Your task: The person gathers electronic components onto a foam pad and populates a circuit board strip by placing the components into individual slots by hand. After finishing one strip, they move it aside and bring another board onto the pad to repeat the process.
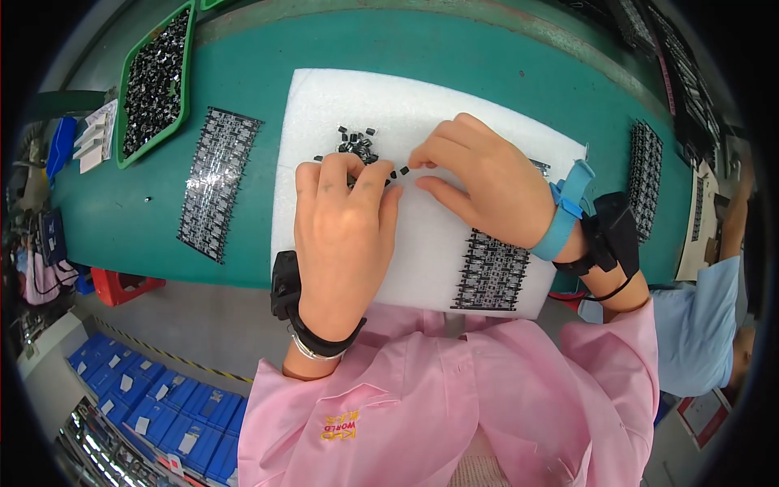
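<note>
Two hands (345, 217), right fingers (438, 152) parted, left grip unclear, many black pieces (357, 147), one mat (426, 256)

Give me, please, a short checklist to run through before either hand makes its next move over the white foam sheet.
1. Small black parts within reach: ok, piled on the white foam sheet by the left hand.
2. Part gripped by the right hand: cannot tell; one sits at its fingertips.
3. Circuit-board panel on the foam fully visible: not ok, the right hand and wrist hide its upper portion.
4. Blue wristband on: ok, around the right wrist.
5. No strays on the green worktop: not ok, a loose part lies at the left.
</note>
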A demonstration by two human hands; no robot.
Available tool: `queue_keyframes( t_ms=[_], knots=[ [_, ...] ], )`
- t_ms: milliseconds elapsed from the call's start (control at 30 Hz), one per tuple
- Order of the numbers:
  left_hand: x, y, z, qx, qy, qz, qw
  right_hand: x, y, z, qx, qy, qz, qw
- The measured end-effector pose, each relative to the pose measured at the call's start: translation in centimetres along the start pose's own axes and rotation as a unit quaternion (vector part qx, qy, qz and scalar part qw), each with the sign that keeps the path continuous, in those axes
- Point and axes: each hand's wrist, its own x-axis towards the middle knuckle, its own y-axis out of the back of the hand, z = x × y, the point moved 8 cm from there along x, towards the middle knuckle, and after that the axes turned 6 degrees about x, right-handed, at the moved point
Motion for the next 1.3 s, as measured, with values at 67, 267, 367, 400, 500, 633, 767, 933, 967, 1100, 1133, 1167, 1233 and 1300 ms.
queue_keyframes(
  t_ms=[67,267,367,400,500,633,767,933,967,1100,1133,1167,1233,1300],
  knots=[
    [0.1,-0.3,0.2,0.006,-0.002,-0.006,1.000,0.4,-0.5,-0.1,-0.011,0.017,0.012,1.000],
    [0.3,-0.5,1.2,0.015,-0.029,0.011,0.999,-0.1,-0.3,0.0,-0.032,0.022,0.018,0.999],
    [-0.2,-0.3,1.6,0.012,-0.047,0.012,0.999,-1.7,2.3,-1.0,-0.036,0.023,0.070,0.997],
    [-0.5,0.4,2.0,0.012,-0.059,0.022,0.998,-2.6,3.4,-1.5,-0.039,0.018,0.072,0.996],
    [-1.8,0.6,2.8,0.007,-0.085,0.015,0.996,-6.9,7.0,-1.4,-0.077,-0.018,0.150,0.986],
    [-3.1,-0.6,3.2,0.002,-0.127,-0.024,0.992,-13.0,7.5,1.1,-0.157,-0.134,0.175,0.963],
    [-3.4,-0.7,3.2,0.015,-0.146,-0.039,0.988,-15.8,6.8,1.5,-0.180,-0.167,0.197,0.949],
    [-3.5,-0.5,3.3,0.000,-0.147,-0.038,0.988,-17.0,6.4,0.9,-0.163,-0.167,0.219,0.947],
    [-3.5,-0.4,3.3,-0.009,-0.145,-0.033,0.989,-17.2,6.4,0.9,-0.150,-0.170,0.225,0.948],
    [-2.9,-0.1,2.9,0.005,-0.068,-0.011,0.998,-17.3,6.7,2.0,-0.102,-0.198,0.252,0.942],
    [-2.9,-0.1,2.8,0.007,-0.068,-0.011,0.998,-17.3,6.7,2.1,-0.099,-0.197,0.252,0.942],
    [-3.0,-0.3,2.7,0.002,-0.066,-0.017,0.998,-17.4,6.6,2.2,-0.101,-0.194,0.246,0.944],
    [-3.0,-0.5,2.3,-0.008,-0.061,-0.028,0.998,-17.4,6.5,2.3,-0.104,-0.189,0.234,0.948],
    [-3.0,-0.6,2.3,-0.009,-0.055,-0.028,0.998,-17.5,6.6,2.4,-0.098,-0.188,0.231,0.950]
  ],
)
